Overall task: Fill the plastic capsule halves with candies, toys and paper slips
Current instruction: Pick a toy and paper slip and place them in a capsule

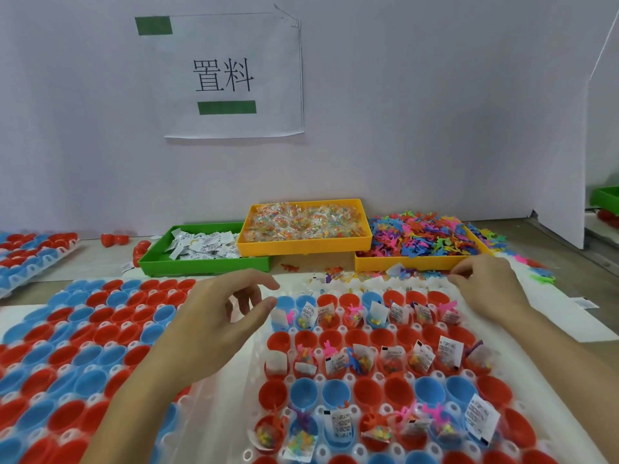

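A: Nearest, what's there?
B: Filled capsules (338,426) in a white tray (241,380), just below both hands; candies, toys and slips stick out of them.
A: The left hand (214,316)?
B: Released, fingers spread, holding nothing, hovering over the tray's left edge, thumb tip near a blue cup (284,304).
A: The right hand (485,283)?
B: Fingers curled at the tray's far edge; I cannot tell whether it pinches something. Just beyond it lies the toy bin (402,264), left of that the candy bin (301,247) and the slip bin (201,264).

White paper sign (234,75) taped to grey wall (435,112), black characters, two green bars. Far right: green bin (605,198) edge, contents possibly red, unclear.
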